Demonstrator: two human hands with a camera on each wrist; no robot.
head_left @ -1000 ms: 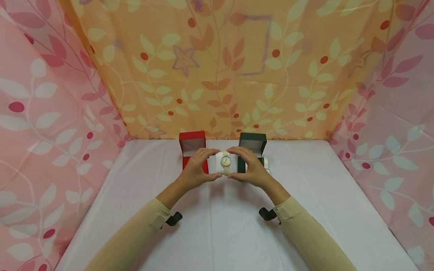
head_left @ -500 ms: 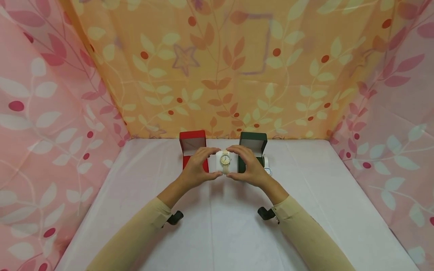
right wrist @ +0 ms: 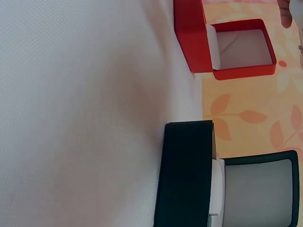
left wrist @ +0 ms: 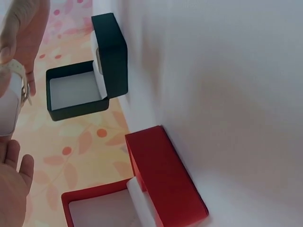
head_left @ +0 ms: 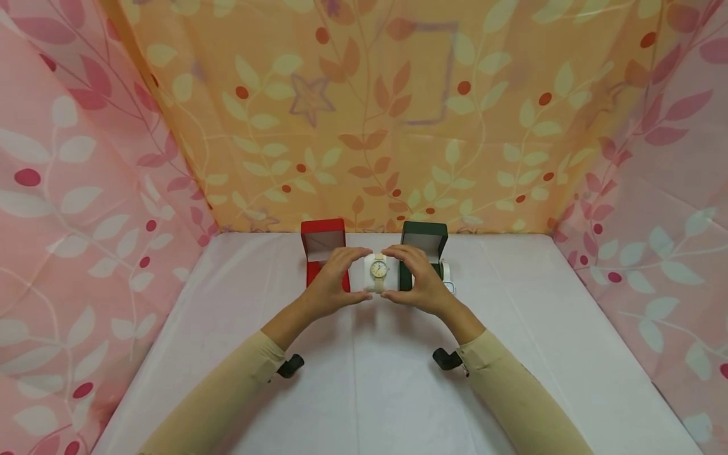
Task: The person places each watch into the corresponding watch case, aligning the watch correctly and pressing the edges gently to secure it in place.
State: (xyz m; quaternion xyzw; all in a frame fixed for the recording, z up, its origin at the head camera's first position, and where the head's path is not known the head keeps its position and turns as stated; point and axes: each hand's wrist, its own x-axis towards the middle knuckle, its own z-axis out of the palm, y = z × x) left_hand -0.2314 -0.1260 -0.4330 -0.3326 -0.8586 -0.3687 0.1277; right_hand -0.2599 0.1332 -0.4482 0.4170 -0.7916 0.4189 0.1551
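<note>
In the head view, a wristwatch [head_left: 378, 269] with a round pale dial and a cream strap is wrapped round a white cushion [head_left: 368, 279]. My left hand [head_left: 330, 281] grips the cushion from the left, thumb below and fingers above. From the other side, my right hand [head_left: 425, 284] grips it the same way. The left wrist view catches the strap [left wrist: 18, 70] edge-on between both hands. Behind the left hand stands an open red box [head_left: 323, 227], and behind the right hand an open dark green box [head_left: 424, 230]; the hands partly cover both.
A second watch [head_left: 447, 278], with a white strap, lies right beside the green box. The white-covered table [head_left: 364, 392] stretches toward me. A yellow patterned cloth [head_left: 364, 114] hangs behind, with pink cloths at both sides. A black camera [head_left: 291, 366] sits at the left wrist.
The hands and the watch on its cushion shift only slightly, a touch left and then back right. Both boxes stay where they were.
</note>
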